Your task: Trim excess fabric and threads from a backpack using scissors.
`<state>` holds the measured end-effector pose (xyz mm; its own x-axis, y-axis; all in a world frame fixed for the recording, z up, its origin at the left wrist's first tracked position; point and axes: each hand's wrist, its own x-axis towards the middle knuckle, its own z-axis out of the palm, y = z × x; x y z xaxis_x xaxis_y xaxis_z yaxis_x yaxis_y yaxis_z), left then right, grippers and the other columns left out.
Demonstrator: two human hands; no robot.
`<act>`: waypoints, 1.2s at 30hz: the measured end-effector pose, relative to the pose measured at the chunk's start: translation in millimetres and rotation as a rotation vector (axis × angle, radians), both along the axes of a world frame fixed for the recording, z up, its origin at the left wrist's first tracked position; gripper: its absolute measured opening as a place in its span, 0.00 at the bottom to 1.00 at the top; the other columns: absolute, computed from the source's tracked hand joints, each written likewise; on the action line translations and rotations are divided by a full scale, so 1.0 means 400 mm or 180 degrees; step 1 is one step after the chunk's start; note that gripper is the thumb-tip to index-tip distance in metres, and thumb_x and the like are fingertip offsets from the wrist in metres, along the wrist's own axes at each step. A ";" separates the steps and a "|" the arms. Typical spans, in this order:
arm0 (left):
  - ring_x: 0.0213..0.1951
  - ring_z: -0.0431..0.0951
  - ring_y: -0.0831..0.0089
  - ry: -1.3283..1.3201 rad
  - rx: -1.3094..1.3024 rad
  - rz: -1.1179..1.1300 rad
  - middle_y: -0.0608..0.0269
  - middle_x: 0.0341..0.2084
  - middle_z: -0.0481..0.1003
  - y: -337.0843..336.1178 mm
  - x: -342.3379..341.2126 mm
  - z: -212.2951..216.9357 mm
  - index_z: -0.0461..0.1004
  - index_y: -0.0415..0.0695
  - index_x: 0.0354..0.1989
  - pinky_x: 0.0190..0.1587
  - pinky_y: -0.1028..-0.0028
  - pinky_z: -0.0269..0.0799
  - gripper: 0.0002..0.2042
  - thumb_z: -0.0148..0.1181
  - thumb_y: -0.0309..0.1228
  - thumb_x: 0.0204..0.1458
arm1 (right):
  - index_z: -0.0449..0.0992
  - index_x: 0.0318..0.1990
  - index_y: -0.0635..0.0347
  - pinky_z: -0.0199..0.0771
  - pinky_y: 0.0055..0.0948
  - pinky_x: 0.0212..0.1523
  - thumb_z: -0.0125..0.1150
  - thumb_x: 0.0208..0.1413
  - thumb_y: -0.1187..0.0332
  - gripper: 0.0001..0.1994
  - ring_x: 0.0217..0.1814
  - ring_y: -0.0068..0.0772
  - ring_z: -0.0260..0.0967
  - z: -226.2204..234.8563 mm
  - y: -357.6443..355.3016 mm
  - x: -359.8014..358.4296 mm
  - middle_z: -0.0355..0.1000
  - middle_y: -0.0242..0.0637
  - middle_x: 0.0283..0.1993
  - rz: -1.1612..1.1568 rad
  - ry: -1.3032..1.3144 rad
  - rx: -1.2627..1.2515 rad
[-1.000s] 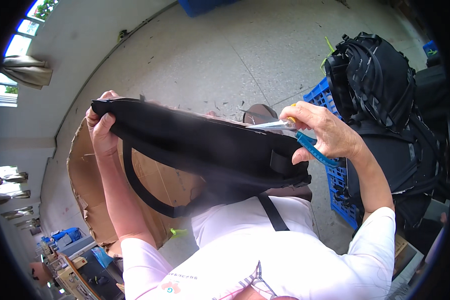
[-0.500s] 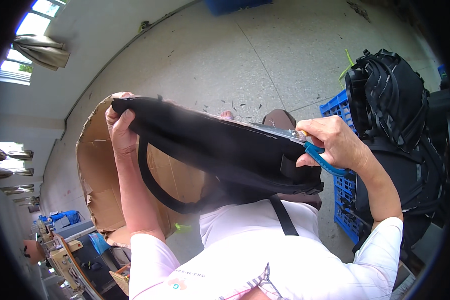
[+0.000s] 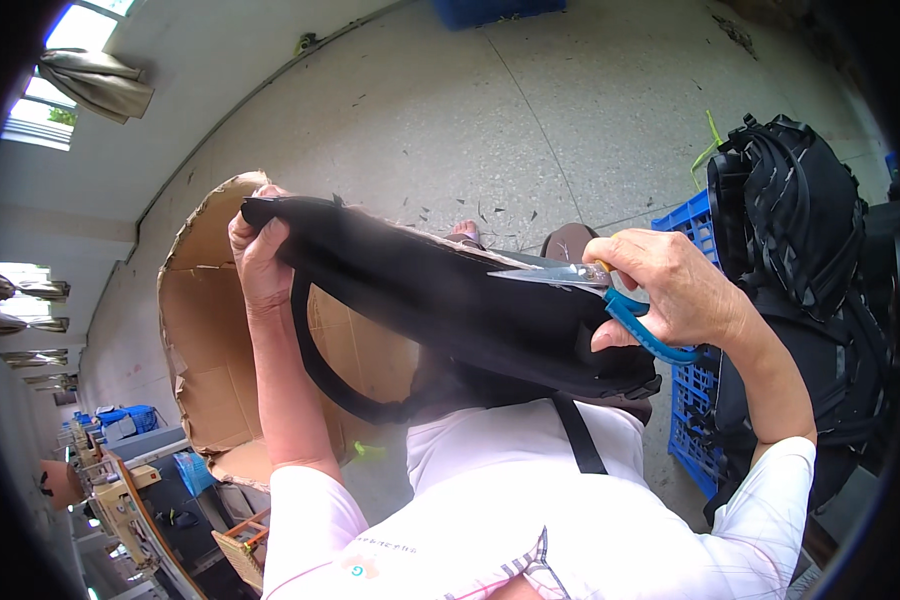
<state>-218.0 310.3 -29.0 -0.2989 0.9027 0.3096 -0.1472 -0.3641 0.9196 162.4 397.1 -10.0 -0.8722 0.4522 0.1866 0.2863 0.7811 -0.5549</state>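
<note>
A black backpack [image 3: 430,290] lies across my lap, its long raw-edged seam facing away from me and a strap looping down on the left. My left hand [image 3: 261,250] pinches the backpack's far left corner and holds it up. In my right hand [image 3: 665,285] is a pair of scissors [image 3: 638,322] with blue handles. Their metal blades point left and lie over the right part of the frayed seam edge. My right thumb and fingers are around the handles.
An open cardboard box [image 3: 205,340] stands at my left. To the right, black backpacks [image 3: 795,210] are piled on a blue plastic crate [image 3: 692,400]. Dark scraps dot the floor [image 3: 420,110]. Sewing machines on tables [image 3: 120,510] stand at lower left.
The scissors' blades have come away from along the seam and now show over the black fabric. The backpack and my left hand have shifted slightly right in view.
</note>
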 end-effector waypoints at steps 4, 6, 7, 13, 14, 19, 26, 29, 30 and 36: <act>0.32 0.71 0.76 -0.0131 -0.0091 0.0129 0.68 0.28 0.72 -0.011 -0.013 -0.023 0.76 0.42 0.29 0.39 0.77 0.66 0.05 0.61 0.21 0.42 | 0.70 0.33 0.61 0.63 0.23 0.21 0.60 0.35 0.37 0.32 0.18 0.28 0.61 0.026 -0.008 -0.007 0.61 0.33 0.17 -0.0015 -0.0234 -0.0042; 0.32 0.71 0.77 -0.0096 -0.0092 0.0154 0.68 0.28 0.72 -0.014 -0.017 -0.027 0.76 0.42 0.29 0.39 0.78 0.66 0.05 0.60 0.21 0.42 | 0.70 0.31 0.62 0.69 0.26 0.26 0.61 0.40 0.43 0.27 0.22 0.35 0.69 0.045 -0.010 -0.014 0.67 0.37 0.18 0.0071 -0.0498 -0.0134; 0.32 0.71 0.77 -0.0101 -0.0103 0.0157 0.68 0.28 0.72 -0.016 -0.016 -0.026 0.76 0.42 0.29 0.38 0.78 0.66 0.05 0.59 0.20 0.42 | 0.70 0.31 0.62 0.69 0.26 0.26 0.61 0.40 0.43 0.27 0.22 0.35 0.69 0.047 -0.010 -0.018 0.67 0.37 0.18 0.0092 -0.0494 -0.0139; 0.32 0.70 0.77 0.0006 -0.0056 -0.0132 0.67 0.28 0.70 -0.012 -0.025 -0.033 0.75 0.40 0.30 0.39 0.77 0.66 0.06 0.61 0.24 0.42 | 0.71 0.35 0.63 0.71 0.29 0.30 0.63 0.36 0.40 0.31 0.28 0.37 0.71 0.051 -0.012 -0.054 0.69 0.42 0.23 0.0030 -0.0143 0.0224; 0.34 0.70 0.75 0.0090 -0.0023 -0.0247 0.66 0.30 0.70 -0.009 -0.025 -0.033 0.74 0.40 0.31 0.41 0.77 0.67 0.10 0.65 0.28 0.40 | 0.71 0.36 0.64 0.72 0.30 0.31 0.62 0.36 0.39 0.33 0.29 0.38 0.71 0.055 -0.009 -0.063 0.69 0.43 0.25 0.0011 -0.0293 0.0247; 0.30 0.70 0.77 -0.0135 -0.0109 0.0039 0.69 0.25 0.70 -0.014 0.002 -0.025 0.75 0.40 0.27 0.36 0.78 0.66 0.04 0.57 0.20 0.42 | 0.71 0.35 0.66 0.73 0.29 0.30 0.58 0.40 0.38 0.33 0.27 0.37 0.71 0.048 -0.004 -0.081 0.69 0.43 0.24 0.0026 -0.0363 0.0316; 0.30 0.71 0.76 -0.0328 -0.0310 0.0165 0.69 0.23 0.71 -0.030 0.013 -0.019 0.74 0.39 0.27 0.36 0.79 0.66 0.04 0.60 0.21 0.41 | 0.72 0.33 0.67 0.72 0.27 0.25 0.55 0.43 0.39 0.32 0.20 0.36 0.70 0.046 -0.009 -0.094 0.68 0.40 0.18 0.0115 -0.0466 -0.0018; 0.28 0.70 0.78 -0.0250 -0.0243 0.0216 0.69 0.23 0.70 -0.032 0.009 -0.026 0.74 0.40 0.26 0.33 0.80 0.65 0.04 0.62 0.23 0.40 | 0.72 0.34 0.68 0.72 0.27 0.25 0.55 0.44 0.39 0.32 0.21 0.37 0.70 0.033 -0.007 -0.115 0.68 0.41 0.19 0.0123 -0.0198 0.0153; 0.27 0.70 0.78 -0.0189 -0.0204 0.0123 0.69 0.23 0.70 -0.030 0.009 -0.027 0.73 0.40 0.25 0.32 0.80 0.65 0.05 0.63 0.23 0.40 | 0.72 0.34 0.68 0.72 0.28 0.25 0.56 0.44 0.39 0.32 0.21 0.37 0.70 0.029 -0.008 -0.121 0.69 0.41 0.19 0.0104 0.0001 0.0323; 0.27 0.70 0.78 -0.0289 -0.0237 0.0171 0.69 0.23 0.70 -0.034 0.002 -0.040 0.73 0.40 0.25 0.31 0.80 0.65 0.06 0.64 0.22 0.38 | 0.71 0.33 0.63 0.69 0.26 0.24 0.60 0.40 0.41 0.29 0.19 0.33 0.68 0.034 -0.017 -0.135 0.66 0.36 0.17 0.0026 -0.0366 0.0189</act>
